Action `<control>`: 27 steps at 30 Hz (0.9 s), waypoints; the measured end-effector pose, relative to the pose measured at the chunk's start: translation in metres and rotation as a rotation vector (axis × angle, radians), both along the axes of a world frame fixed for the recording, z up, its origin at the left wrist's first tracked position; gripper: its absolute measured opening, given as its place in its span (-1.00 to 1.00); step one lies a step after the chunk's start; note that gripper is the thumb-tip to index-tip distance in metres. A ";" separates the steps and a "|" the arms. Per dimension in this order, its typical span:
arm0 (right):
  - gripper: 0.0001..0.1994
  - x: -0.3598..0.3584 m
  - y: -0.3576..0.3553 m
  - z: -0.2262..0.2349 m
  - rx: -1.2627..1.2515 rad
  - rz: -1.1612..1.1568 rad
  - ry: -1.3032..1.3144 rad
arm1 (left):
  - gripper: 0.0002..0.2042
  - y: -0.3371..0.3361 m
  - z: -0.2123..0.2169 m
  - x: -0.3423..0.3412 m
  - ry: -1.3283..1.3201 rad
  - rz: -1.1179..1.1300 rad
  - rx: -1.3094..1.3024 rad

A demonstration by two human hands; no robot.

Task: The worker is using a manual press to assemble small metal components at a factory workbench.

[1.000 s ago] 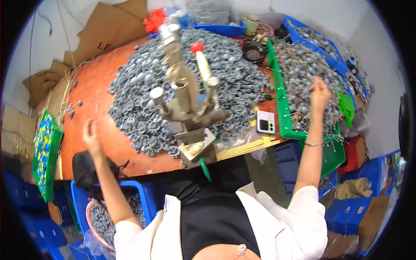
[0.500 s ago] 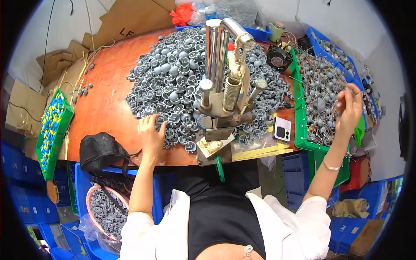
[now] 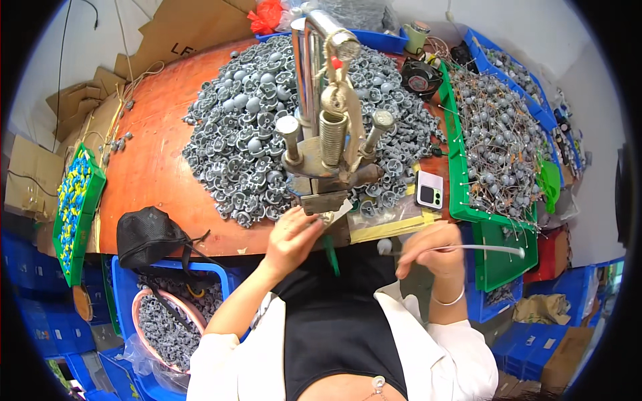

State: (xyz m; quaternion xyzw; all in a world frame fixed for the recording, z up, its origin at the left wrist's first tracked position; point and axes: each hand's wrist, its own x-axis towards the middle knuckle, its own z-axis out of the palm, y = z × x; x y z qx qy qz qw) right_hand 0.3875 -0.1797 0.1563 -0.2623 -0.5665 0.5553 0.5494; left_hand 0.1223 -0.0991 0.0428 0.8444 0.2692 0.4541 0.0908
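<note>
A ball-tipped rod (image 3: 485,248) runs crosswise through the right hand (image 3: 435,251).

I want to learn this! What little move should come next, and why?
Perhaps bring the round grey ball on its thin white stalk toward the foot of the silver metal spring press, because the right hand holds that stalk apart from the press, while the left hand is at the press's foot.

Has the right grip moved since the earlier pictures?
Yes: the right grip has come left and closer in, judged against the rectangular, ball-filled green plastic tray it was over; it now holds a thin white rod.
</note>
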 end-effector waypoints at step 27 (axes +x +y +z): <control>-0.87 -0.047 -0.003 -0.020 0.000 -0.005 -0.287 | -0.69 0.021 0.008 -0.022 -0.216 0.201 -0.218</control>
